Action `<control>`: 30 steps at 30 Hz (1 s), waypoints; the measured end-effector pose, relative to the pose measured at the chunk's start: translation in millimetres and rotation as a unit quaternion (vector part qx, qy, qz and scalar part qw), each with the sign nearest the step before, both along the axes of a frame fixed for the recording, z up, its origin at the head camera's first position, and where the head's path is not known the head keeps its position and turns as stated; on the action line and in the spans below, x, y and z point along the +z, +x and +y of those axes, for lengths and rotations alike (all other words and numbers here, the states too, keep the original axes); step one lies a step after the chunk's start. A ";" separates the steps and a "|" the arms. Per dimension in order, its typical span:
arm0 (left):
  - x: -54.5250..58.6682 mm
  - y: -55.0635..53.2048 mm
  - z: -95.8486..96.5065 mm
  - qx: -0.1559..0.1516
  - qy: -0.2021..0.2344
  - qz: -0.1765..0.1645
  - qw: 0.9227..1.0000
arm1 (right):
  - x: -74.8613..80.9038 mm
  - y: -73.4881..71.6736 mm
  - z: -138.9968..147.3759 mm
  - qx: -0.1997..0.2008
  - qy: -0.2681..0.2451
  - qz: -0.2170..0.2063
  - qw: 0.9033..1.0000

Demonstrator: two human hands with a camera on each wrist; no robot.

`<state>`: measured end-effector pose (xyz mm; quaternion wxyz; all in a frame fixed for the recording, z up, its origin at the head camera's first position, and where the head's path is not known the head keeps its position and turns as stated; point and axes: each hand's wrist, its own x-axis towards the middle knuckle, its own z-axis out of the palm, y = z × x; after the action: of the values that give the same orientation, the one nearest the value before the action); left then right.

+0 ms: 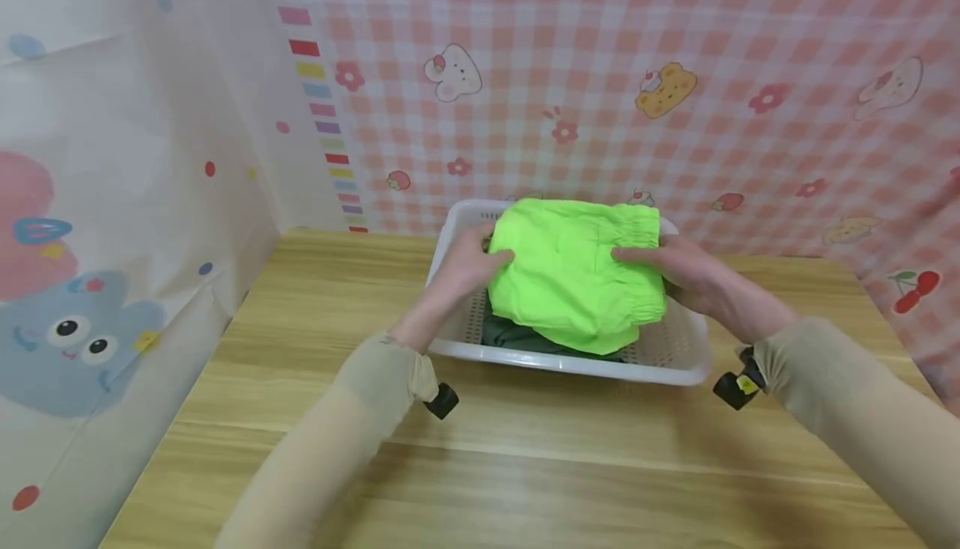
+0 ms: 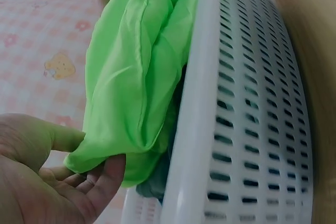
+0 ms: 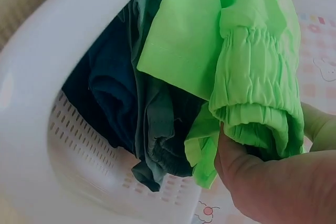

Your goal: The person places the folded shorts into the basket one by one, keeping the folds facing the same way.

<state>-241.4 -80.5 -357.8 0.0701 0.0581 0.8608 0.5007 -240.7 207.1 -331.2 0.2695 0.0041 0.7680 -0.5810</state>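
Note:
A folded neon-green garment (image 1: 573,274) with a gathered elastic edge lies over the white plastic basket (image 1: 525,359). My left hand (image 1: 468,262) pinches its left side; in the left wrist view the thumb is on one face of the cloth and the fingers (image 2: 107,187) curl under its corner. On the opposite side my right hand (image 1: 686,270) grips the elastic end, thumb on top and fingers beneath, as the right wrist view shows. Under the green garment, dark green clothing (image 3: 157,124) and dark blue clothing (image 3: 113,87) sit folded inside the basket.
The basket stands near the back of a wood-grain table (image 1: 480,466). Behind it hangs a pink checked cloth (image 1: 525,132) with cartoon prints, and a white printed cloth (image 1: 150,116) hangs at the left. A small black wrist camera (image 1: 441,401) sits below my left wrist.

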 end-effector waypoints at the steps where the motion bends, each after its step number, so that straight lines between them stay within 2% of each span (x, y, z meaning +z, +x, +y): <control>1: -0.5 0.0 -2.0 -0.001 -0.006 0.001 1.000 | 0.6 -0.2 -0.3 0.003 0.003 -0.001 1.000; 4: -2.5 0.2 -8.2 -0.001 -0.027 -0.003 1.000 | 1.2 -1.2 -0.7 0.015 0.018 0.003 1.000; 7: -2.5 1.1 -12.1 -0.005 -0.032 -0.021 0.999 | 1.0 -2.0 0.1 0.031 0.038 0.012 0.999; 10: -2.2 1.6 -13.3 -0.011 -0.047 -0.035 0.998 | 0.0 -3.2 1.5 0.047 0.076 0.032 0.995; 12: -1.2 1.9 -12.6 -0.014 -0.071 -0.033 0.997 | -1.2 -4.6 3.0 0.049 0.107 0.053 0.992; 17: 1.3 1.8 -9.7 -0.034 -0.141 0.010 0.989 | -4.0 -9.1 4.7 0.046 0.176 0.107 0.977; 21: 1.3 3.0 -9.9 -0.055 -0.169 0.032 0.984 | -5.2 -10.8 1.8 0.078 0.225 0.113 0.965; 24: -0.5 4.7 -13.2 -0.059 -0.186 0.028 0.980 | -6.0 -10.9 -2.9 0.098 0.245 0.110 0.958; 28: -3.3 6.7 -17.6 -0.076 -0.215 0.010 0.973 | -6.1 -11.2 -7.2 0.107 0.275 0.118 0.948; 29: -3.8 7.1 -18.1 -0.082 -0.222 0.007 0.972 | -5.9 -11.1 -7.4 0.107 0.283 0.124 0.945; 30: -4.0 8.0 -18.5 -0.085 -0.226 0.004 0.970 | -5.4 -10.5 -7.2 0.110 0.301 0.137 0.937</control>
<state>-233.4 -99.0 -361.8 0.1205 0.1160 0.9437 0.2853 -251.2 200.0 -336.7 0.2099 -0.0791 0.9320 -0.2846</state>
